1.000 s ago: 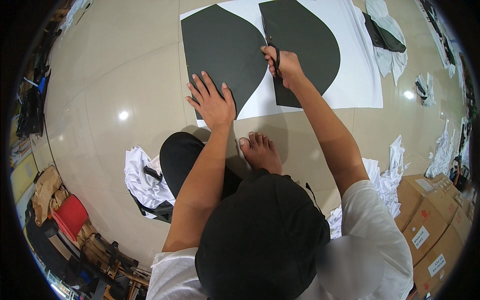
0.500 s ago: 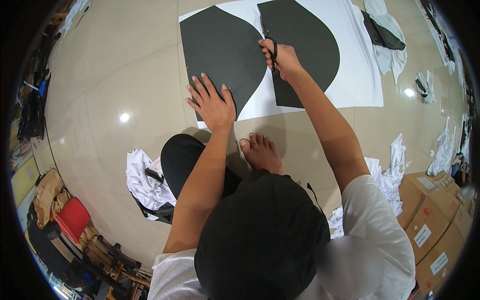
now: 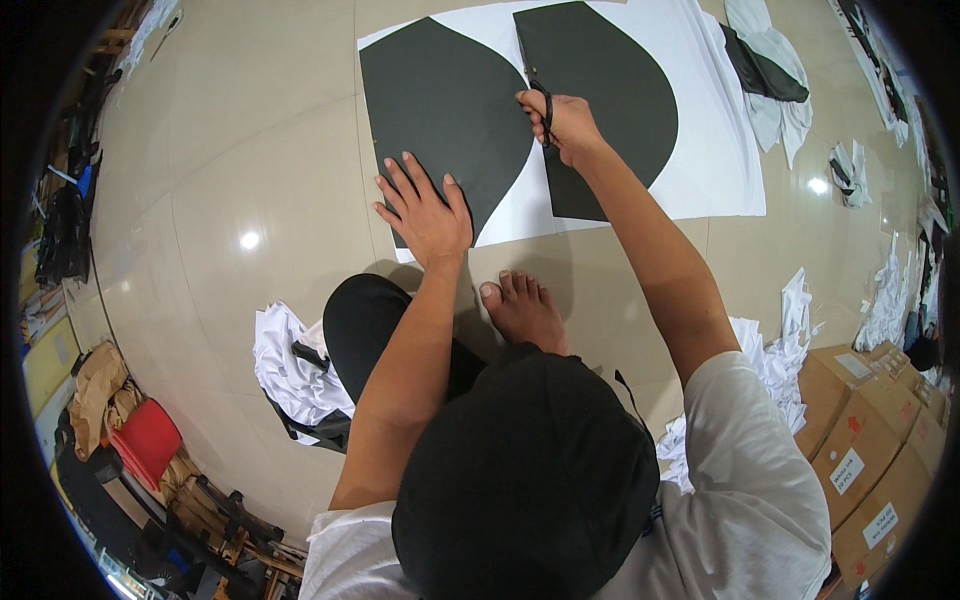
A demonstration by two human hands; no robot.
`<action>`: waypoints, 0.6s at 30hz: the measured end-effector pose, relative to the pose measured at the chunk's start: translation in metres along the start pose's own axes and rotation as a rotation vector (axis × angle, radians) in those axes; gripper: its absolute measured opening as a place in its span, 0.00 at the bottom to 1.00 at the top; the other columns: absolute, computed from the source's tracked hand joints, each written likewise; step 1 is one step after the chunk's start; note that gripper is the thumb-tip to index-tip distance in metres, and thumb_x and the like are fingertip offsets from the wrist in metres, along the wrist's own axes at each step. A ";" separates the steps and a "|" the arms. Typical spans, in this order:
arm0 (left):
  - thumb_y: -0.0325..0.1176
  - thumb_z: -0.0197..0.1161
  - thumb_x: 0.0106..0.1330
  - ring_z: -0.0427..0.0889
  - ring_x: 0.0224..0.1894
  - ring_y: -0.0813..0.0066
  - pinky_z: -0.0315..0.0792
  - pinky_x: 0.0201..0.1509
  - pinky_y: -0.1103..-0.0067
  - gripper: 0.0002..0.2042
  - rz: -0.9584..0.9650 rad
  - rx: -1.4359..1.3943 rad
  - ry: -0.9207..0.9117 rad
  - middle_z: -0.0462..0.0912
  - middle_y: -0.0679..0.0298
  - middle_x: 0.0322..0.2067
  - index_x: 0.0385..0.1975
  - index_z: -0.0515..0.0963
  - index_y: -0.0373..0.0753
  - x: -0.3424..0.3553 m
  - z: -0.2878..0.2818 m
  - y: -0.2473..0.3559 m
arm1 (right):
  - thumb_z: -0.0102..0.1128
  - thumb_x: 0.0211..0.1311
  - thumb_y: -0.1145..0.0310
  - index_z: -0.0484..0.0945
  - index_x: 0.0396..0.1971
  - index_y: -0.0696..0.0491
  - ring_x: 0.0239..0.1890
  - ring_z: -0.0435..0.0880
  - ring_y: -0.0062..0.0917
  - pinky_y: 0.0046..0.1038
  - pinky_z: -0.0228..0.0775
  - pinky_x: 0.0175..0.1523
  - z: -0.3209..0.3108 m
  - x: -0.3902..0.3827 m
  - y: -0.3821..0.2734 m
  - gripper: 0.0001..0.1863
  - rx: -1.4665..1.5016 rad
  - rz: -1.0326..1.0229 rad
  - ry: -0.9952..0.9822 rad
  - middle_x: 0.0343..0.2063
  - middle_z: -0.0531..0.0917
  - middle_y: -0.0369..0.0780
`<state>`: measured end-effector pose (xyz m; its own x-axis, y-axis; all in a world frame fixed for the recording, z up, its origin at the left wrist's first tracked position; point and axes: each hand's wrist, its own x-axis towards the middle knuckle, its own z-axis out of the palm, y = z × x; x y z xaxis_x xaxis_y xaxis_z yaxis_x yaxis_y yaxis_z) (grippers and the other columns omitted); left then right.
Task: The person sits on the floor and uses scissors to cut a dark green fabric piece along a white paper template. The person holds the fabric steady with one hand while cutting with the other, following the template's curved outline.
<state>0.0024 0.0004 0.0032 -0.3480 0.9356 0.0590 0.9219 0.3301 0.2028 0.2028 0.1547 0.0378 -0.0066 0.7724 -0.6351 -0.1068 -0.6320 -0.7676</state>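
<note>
A white sheet (image 3: 715, 180) lies on the tiled floor with two dark grey cut shapes (image 3: 440, 85) on it, side by side, each with a curved edge. My left hand (image 3: 425, 215) rests flat, fingers spread, on the lower part of the left shape. My right hand (image 3: 565, 128) grips black-handled scissors (image 3: 543, 105) at the narrow gap between the shapes, along the straight left edge of the right shape (image 3: 620, 110); the blades point away from me and look nearly closed. My bare foot (image 3: 525, 310) is just below the sheet.
Crumpled white fabric (image 3: 295, 370) lies at lower left, more scraps (image 3: 780, 370) at right. Cardboard boxes (image 3: 860, 460) stack at lower right. A red seat (image 3: 145, 440) and clutter line the left edge. Black-and-white fabric pieces (image 3: 770, 80) lie right of the sheet.
My right hand with the scissors moved slightly up and left, then a little back toward me. My left hand stays spread on the same shape.
</note>
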 end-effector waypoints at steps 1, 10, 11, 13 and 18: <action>0.51 0.46 0.82 0.44 0.85 0.39 0.38 0.84 0.42 0.36 0.000 0.002 0.001 0.50 0.45 0.84 0.84 0.53 0.37 0.000 0.000 0.000 | 0.79 0.57 0.59 0.81 0.24 0.54 0.19 0.75 0.18 0.22 0.67 0.25 0.000 -0.001 -0.001 0.16 0.011 -0.003 -0.005 0.20 0.79 0.34; 0.51 0.45 0.82 0.41 0.86 0.42 0.34 0.86 0.44 0.36 -0.027 0.005 -0.035 0.47 0.49 0.85 0.85 0.52 0.39 0.000 -0.002 0.001 | 0.80 0.55 0.55 0.82 0.25 0.52 0.20 0.74 0.17 0.22 0.67 0.27 0.004 0.015 -0.016 0.18 0.046 -0.007 -0.033 0.20 0.79 0.32; 0.51 0.45 0.82 0.41 0.86 0.42 0.34 0.86 0.44 0.36 -0.027 0.007 -0.032 0.47 0.49 0.85 0.85 0.52 0.39 0.001 -0.001 0.000 | 0.80 0.55 0.55 0.82 0.25 0.52 0.20 0.74 0.17 0.22 0.67 0.27 0.005 0.016 -0.017 0.18 0.045 -0.007 -0.033 0.20 0.79 0.32; 0.51 0.45 0.82 0.42 0.86 0.42 0.34 0.86 0.44 0.36 -0.029 0.012 -0.036 0.47 0.49 0.85 0.84 0.52 0.39 0.001 0.000 0.000 | 0.80 0.55 0.55 0.82 0.25 0.52 0.20 0.74 0.17 0.22 0.67 0.27 0.006 0.020 -0.017 0.18 0.052 -0.014 -0.035 0.20 0.79 0.32; 0.52 0.45 0.82 0.43 0.86 0.41 0.36 0.85 0.44 0.37 -0.023 0.021 -0.025 0.48 0.48 0.85 0.84 0.51 0.39 0.000 0.001 -0.001 | 0.80 0.58 0.53 0.82 0.26 0.48 0.19 0.75 0.14 0.17 0.68 0.27 0.006 0.023 -0.017 0.17 0.042 -0.008 -0.058 0.21 0.79 0.29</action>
<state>0.0014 0.0004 0.0019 -0.3649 0.9305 0.0303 0.9172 0.3537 0.1836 0.1985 0.1834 0.0367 -0.0627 0.7806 -0.6219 -0.1487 -0.6235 -0.7676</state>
